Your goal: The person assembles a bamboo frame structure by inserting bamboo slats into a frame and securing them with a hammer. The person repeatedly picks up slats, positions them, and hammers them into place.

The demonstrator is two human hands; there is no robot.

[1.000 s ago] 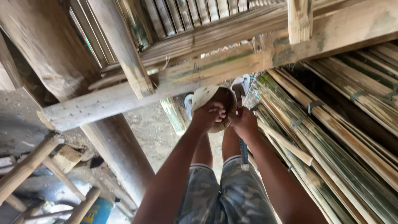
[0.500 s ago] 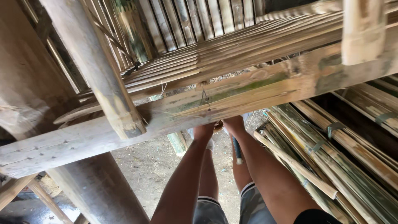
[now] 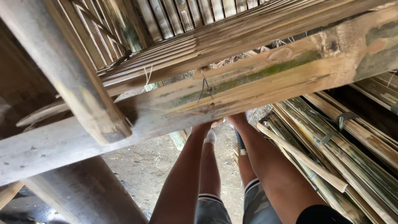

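My two bare arms reach down towards the dirt ground (image 3: 145, 166) between my legs. A thick wooden beam (image 3: 257, 83) crosses the view and covers most of both hands. Only the wrist end of my left hand (image 3: 206, 126) and of my right hand (image 3: 236, 120) shows just below the beam's lower edge. The two hands are close together. What they hold or touch is hidden behind the beam. My knees and grey patterned shorts (image 3: 215, 209) fill the bottom of the view.
A slanting wooden post (image 3: 78, 83) crosses the beam at the left. Slatted bamboo panels (image 3: 186, 41) lie behind the beam. A pile of long split bamboo strips (image 3: 344, 157) lies on the right, close to my right arm. A thick round log (image 3: 83, 195) lies at bottom left.
The view has tilted so the beam now covers my hands. A second ago they held a round pale object together; it is no longer visible.
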